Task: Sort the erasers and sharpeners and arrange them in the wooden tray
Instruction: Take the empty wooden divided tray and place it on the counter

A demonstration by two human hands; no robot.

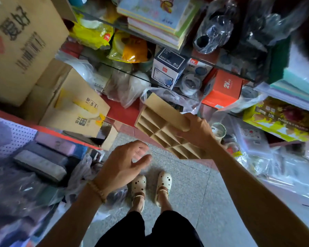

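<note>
A wooden tray (155,120) with several empty compartments hangs tilted in the air above the floor, in front of the low shelves. My right hand (197,130) grips its right edge, fingers curled round the rim. My left hand (125,162) hovers below and left of the tray, fingers relaxed and spread, touching nothing. No erasers or sharpeners can be made out in the blurred clutter.
Cardboard boxes (75,107) stand at the left. Glass shelves hold bags, an orange box (223,90) and a white box (168,68). Plastic-wrapped goods (268,157) crowd the right and a stack of packs (43,157) the left. My feet stand on the grey floor (185,175).
</note>
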